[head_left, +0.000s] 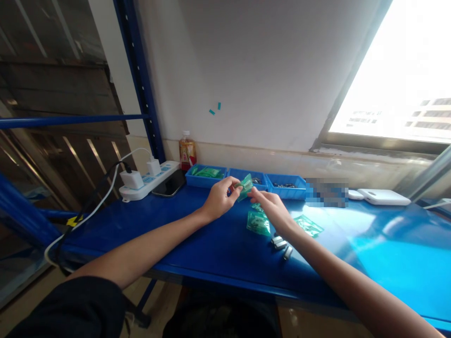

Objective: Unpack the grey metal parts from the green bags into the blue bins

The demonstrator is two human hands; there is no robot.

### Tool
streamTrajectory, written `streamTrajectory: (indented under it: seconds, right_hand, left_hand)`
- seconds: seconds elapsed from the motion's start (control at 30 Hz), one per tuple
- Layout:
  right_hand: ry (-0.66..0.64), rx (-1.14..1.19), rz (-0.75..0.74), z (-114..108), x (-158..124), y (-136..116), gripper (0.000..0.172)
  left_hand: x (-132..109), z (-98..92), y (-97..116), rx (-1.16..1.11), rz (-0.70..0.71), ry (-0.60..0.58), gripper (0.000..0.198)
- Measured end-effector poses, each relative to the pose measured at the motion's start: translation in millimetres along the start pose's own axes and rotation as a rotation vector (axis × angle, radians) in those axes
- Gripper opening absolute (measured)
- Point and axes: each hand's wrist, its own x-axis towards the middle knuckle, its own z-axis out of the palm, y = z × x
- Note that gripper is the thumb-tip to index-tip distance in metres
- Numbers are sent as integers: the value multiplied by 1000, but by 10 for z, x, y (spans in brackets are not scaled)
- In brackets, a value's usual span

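My left hand (220, 197) pinches a small green plastic bag (245, 187) just above the blue table (197, 244). My right hand (271, 209) is at the bag's lower right, fingers curled; whether it grips the bag I cannot make out. More green bags lie flat on the table, one (258, 223) under my right hand and another (308, 225) to its right. A few small metal cylinders (282, 246) rest close to my right wrist.
Three blue bins (207, 180) (259, 185) (294, 190) line the wall, one with green bags, others with dark parts. A power strip (150, 180) with chargers, a phone (171, 186), a bottle (187, 151) stand left. White devices (382, 196) sit right.
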Motion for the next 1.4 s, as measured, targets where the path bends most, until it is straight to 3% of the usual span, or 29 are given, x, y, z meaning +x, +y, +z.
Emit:
streamTrajectory:
  seconds: [0.1, 0.2, 0.3, 0.4, 0.47, 0.53, 0.63, 0.73, 0.87, 0.93, 1.0, 1.1, 1.2, 1.27, 1.33, 1.4]
  right_hand:
    - [-64, 376, 228, -14, 30, 2, 63]
    - [-18, 298, 135, -17, 35, 42, 50]
    - [102, -83, -195, -13, 34, 111, 33]
    - [164, -400, -480, -14, 36, 185, 32]
    - [154, -505, -551, -16, 31, 212, 39]
    - [123, -542, -573, -14, 19, 206, 46]
    - [50, -476, -524, -13, 4, 135, 47]
    - [-37, -253, -284, -35, 18, 36, 34]
    - [-110, 219, 120, -88, 72, -19, 51]
    - [-84, 334, 167, -97, 92, 2, 50]
    - [-54, 318, 130, -93, 104, 45, 42]
    - [58, 92, -40, -89, 115, 130, 32]
    - [157, -232, -335, -104, 122, 209, 26]
    - [143, -364, -501, -116, 120, 241, 26]
    - [116, -441, -612, -119, 113, 251, 29]
    - [98, -499, -682, -109, 101, 239, 32]
  left_hand:
    - [-27, -31, 43, 130, 257, -154, 17]
    - [-53, -1, 53, 133, 318, -294, 19]
    - [-50, 51, 36, -54, 109, -311, 30]
    - [-8, 77, 23, -422, -286, -312, 43]
    - [26, 80, 18, -608, -468, -312, 48]
    - [46, 83, 4, -655, -512, -272, 39]
    - [41, 90, -40, -528, -399, -137, 24]
    - [9, 69, -73, -242, -131, -23, 18]
    - [-32, 0, -25, 51, 296, -148, 17]
    - [-44, -23, 21, 115, 380, -224, 20]
    - [-46, -29, 54, 133, 376, -286, 21]
    - [-17, -22, 51, 12, 157, -318, 36]
    - [49, -24, 7, -263, -266, -322, 54]
    - [96, -39, -9, -471, -509, -349, 64]
    - [127, -59, -2, -631, -668, -356, 62]
    - [137, -74, 15, -693, -728, -345, 51]
